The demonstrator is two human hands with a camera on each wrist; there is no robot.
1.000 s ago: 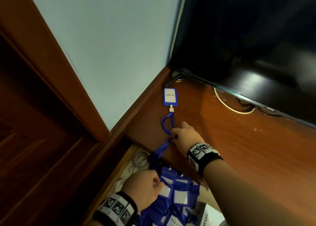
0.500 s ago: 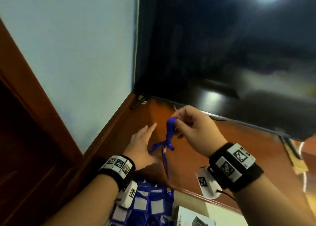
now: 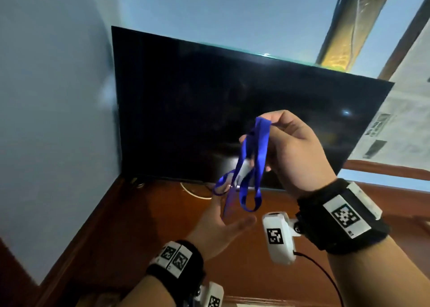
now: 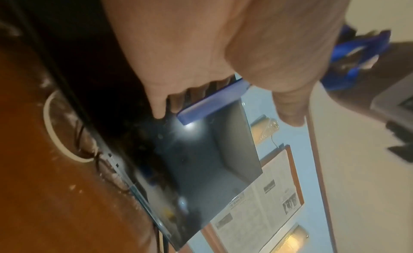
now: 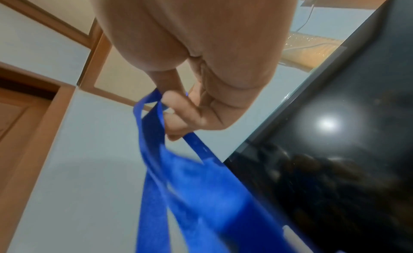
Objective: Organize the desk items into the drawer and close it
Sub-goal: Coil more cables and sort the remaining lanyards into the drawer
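Right hand [image 3: 295, 153] pinching blue lanyard [image 3: 252, 167] aloft; left hand [image 3: 221, 232] gripping badge holder [image 4: 212, 101]. Mid-gathering; next: bundle, lower into drawer.

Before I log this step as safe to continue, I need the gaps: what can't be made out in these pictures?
- Drawer: cut off below the head view; open or shut, cannot tell.
- Badge holder: left wrist view shows only a blue edge behind the left hand; its card face is hidden.
- Blue lanyard: its lower end is motion-blurred in the right wrist view, below the right hand.
- Wall poster: print too small.
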